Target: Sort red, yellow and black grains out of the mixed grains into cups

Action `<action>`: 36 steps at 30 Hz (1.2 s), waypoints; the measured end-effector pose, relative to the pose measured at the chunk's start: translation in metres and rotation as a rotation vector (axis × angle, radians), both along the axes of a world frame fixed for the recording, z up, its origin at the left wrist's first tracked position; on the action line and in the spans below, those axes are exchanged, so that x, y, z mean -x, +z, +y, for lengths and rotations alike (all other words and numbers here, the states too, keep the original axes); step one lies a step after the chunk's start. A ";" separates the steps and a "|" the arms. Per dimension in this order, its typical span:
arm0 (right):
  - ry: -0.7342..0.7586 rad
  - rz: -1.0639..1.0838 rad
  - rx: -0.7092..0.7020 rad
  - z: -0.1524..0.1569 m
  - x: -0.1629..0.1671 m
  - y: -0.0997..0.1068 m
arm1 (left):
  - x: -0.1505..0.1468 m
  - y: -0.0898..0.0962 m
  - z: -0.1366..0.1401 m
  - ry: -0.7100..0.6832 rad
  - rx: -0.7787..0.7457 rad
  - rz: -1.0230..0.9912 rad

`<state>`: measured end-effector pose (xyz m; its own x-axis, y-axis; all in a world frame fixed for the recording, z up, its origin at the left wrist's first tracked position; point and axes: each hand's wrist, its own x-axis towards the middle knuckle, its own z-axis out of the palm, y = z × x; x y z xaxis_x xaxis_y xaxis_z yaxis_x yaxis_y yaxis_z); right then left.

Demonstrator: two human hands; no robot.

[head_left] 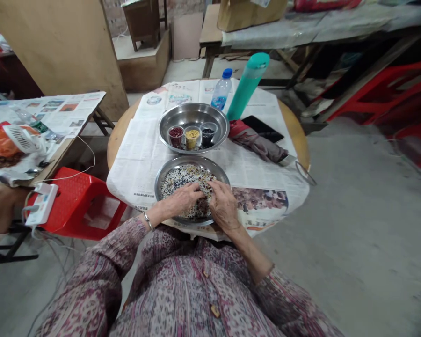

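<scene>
A shallow steel bowl (160, 196) near the table's front edge holds a spread of mixed pale, dark, yellow and reddish grains and beans (182, 177). My left hand (186, 196) reaches in over its middle, fingertips pinched together at the grains. From the right side, my right hand (223, 202) leans over the rim with its fingers bent and drawn together beside the left fingertips. Whatever lies between the fingers is too small to make out. Behind, a larger steel bowl (192, 111) carries plastic cups of red beans (176, 133), yellow beans (192, 135) and black beans (207, 133).
Newspaper (133, 159) covers the round table. At its back stand a water bottle (221, 91) and a tall green bottle (247, 86). A folded umbrella (259, 142) and dark phone (263, 128) lie to the right. A red stool (77, 203) bears a power strip (42, 203).
</scene>
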<state>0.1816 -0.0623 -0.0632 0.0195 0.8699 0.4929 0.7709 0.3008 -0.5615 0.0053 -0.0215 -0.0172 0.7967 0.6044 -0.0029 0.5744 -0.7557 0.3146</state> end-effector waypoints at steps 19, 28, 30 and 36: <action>0.106 -0.310 0.251 0.041 0.027 0.017 | 0.019 -0.006 0.003 0.498 0.038 -0.094; 0.296 0.019 0.471 0.056 0.009 0.037 | 0.008 0.002 0.017 0.411 0.271 -0.261; 0.276 0.047 0.437 0.060 0.001 0.038 | 0.013 0.005 0.020 0.391 0.226 -0.300; 0.160 -0.252 0.304 0.077 0.013 0.030 | 0.010 0.011 0.042 0.422 0.014 -0.090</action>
